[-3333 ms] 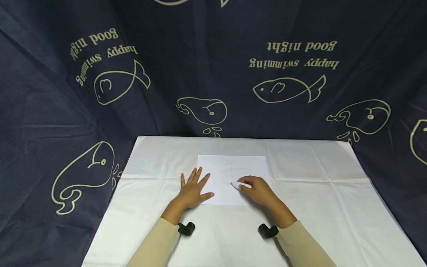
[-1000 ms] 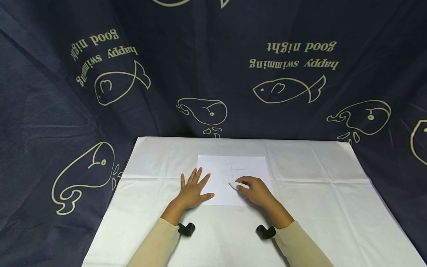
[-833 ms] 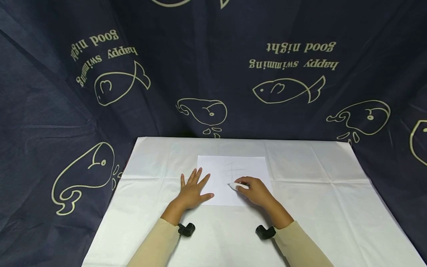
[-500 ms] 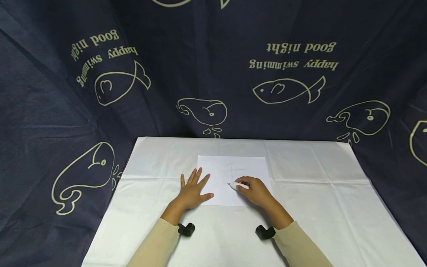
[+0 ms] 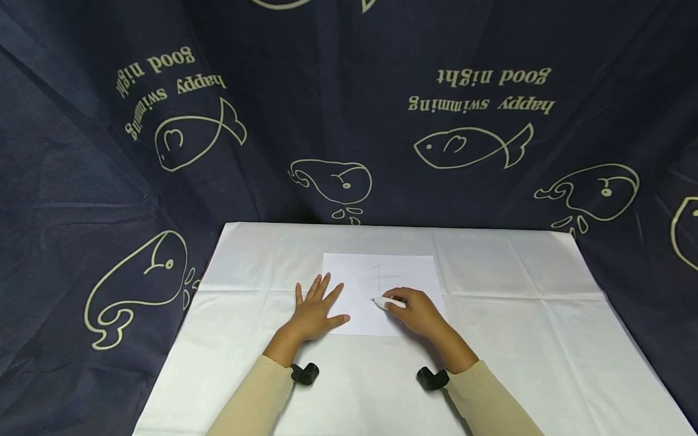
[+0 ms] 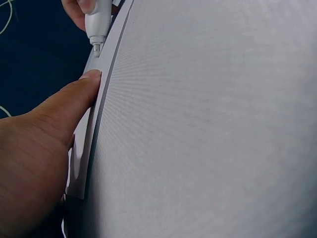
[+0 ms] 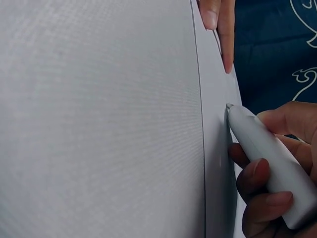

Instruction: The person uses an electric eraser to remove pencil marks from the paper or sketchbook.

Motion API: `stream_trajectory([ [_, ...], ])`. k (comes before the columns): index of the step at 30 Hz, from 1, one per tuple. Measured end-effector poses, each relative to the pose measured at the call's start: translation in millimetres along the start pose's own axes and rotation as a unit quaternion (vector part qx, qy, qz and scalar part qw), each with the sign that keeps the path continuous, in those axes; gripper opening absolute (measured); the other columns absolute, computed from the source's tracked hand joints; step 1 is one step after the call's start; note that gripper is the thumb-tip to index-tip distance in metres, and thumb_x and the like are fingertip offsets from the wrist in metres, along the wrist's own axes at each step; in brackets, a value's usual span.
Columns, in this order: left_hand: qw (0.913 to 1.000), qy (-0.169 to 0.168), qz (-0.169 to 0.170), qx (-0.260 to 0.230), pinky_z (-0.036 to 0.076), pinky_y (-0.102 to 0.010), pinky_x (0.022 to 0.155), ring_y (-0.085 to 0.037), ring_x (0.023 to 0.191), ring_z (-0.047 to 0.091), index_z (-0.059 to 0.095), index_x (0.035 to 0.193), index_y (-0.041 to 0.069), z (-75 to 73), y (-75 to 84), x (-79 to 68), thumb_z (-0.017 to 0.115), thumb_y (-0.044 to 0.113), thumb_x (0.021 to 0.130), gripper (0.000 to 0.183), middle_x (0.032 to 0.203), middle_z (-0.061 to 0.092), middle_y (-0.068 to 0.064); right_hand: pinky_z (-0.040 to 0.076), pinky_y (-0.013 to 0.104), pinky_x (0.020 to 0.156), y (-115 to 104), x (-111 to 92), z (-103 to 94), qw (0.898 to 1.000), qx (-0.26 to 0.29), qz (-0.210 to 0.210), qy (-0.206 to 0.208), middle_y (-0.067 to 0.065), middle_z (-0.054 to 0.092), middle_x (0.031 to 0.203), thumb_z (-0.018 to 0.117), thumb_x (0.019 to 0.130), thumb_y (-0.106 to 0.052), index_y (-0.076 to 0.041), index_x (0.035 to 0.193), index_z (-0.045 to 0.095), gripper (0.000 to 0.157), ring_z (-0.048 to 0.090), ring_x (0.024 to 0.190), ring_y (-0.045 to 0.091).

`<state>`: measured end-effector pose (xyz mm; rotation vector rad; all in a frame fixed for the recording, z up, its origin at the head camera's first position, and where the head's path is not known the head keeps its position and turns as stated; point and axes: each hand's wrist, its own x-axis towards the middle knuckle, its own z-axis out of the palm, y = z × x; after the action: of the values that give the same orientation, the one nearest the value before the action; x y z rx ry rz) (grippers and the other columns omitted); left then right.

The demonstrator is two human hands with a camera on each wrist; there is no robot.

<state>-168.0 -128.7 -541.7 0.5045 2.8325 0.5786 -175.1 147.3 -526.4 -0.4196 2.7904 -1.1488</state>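
Observation:
A sheet of white paper lies on the table with faint grey pencil lines near its middle. My left hand rests with fingers spread on the paper's left part; its thumb lies along the near edge in the left wrist view. My right hand grips a thick white electric eraser, fingers and thumb curled round its body. The eraser's narrow tip points left, at the paper just below the pencil lines. Whether the tip touches the paper I cannot tell. The right hand covers the paper's lower right part.
A white cloth with fold creases covers the table. Behind and beside it hangs a dark blue curtain printed with fish and whales. A small black camera sits at each wrist, the left camera and the right camera.
Over the last few seconds my right hand has shifted slightly left with the electric eraser. In the last half second it has barely moved. My left hand has stayed in place.

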Motion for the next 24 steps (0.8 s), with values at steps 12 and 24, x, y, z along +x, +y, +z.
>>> stream_trajectory([
  [12,0.9999,0.01,0.008,-0.004,-0.008,-0.074,0.118,-0.036,0.16,0.001,0.029,0.161,0.025,0.4,-0.5,-0.6,0.057,0.061,0.096,0.079,0.172,0.007,-0.013,0.053,0.052,0.098,0.1,0.4,0.6,1.0,-0.005,-0.008,-0.001,0.008,0.075,0.118,0.072,0.093,-0.017,-0.015,0.11,0.076,0.018,0.068,0.114,0.032],
  [24,0.9998,0.015,0.008,-0.011,-0.008,-0.074,0.118,-0.036,0.16,0.001,0.03,0.161,0.024,-0.1,0.2,-0.8,0.058,0.06,0.096,0.079,0.172,0.007,-0.013,0.054,0.052,0.098,0.6,0.8,1.8,1.0,-0.006,-0.013,0.0,0.008,0.075,0.116,0.071,0.093,-0.017,-0.014,0.11,0.077,0.017,0.069,0.113,0.032],
])
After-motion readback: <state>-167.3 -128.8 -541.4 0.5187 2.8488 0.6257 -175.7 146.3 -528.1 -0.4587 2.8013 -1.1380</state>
